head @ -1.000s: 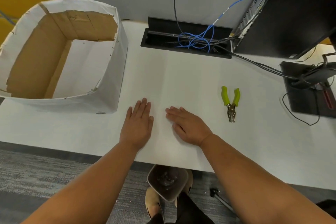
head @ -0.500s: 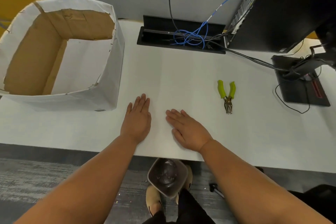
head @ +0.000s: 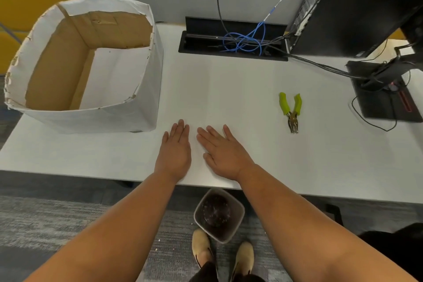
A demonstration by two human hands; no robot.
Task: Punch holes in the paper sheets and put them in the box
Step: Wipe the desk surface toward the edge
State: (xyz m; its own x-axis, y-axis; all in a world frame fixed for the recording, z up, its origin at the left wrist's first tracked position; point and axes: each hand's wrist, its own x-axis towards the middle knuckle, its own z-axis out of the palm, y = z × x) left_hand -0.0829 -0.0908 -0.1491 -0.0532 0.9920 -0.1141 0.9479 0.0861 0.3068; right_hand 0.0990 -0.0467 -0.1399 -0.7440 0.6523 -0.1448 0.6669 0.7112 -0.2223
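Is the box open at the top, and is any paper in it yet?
Open: the box has no lid. Its visible floor is plain white; whether that is paper or lining, cannot tell.

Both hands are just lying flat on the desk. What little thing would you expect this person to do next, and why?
Probably reach the right hand over to pick up the green-handled punch. Both hands lie open and hold nothing; the left hand is flat too. The punch lies untouched to the right, nearer that hand, and punching comes before the box.

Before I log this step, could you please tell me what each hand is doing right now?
Left hand: open, flat on the desk, holding nothing.
Right hand: open, flat on the desk, holding nothing.
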